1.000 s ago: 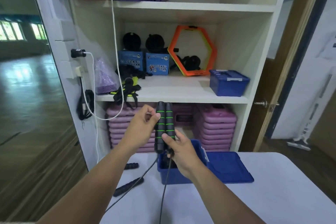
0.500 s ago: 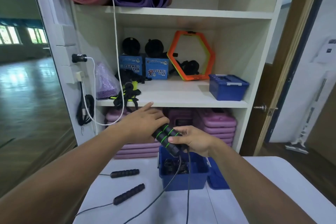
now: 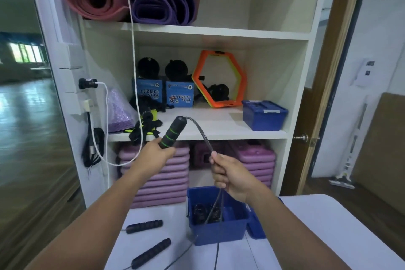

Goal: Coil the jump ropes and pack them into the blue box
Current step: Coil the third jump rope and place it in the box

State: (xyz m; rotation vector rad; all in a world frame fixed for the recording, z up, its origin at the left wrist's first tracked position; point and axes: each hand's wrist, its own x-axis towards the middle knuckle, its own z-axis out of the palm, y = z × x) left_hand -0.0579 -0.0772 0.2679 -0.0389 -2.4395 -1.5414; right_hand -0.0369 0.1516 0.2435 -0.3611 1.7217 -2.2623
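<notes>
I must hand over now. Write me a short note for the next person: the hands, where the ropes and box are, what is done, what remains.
Left hand grips the green-ringed handle; right hand grips its cord, which hangs down by the open blue box on the table.
Done: a dark coil lies in the box.
Left: coil this rope and pack it, then the black-handled rope lying on the table.
</notes>
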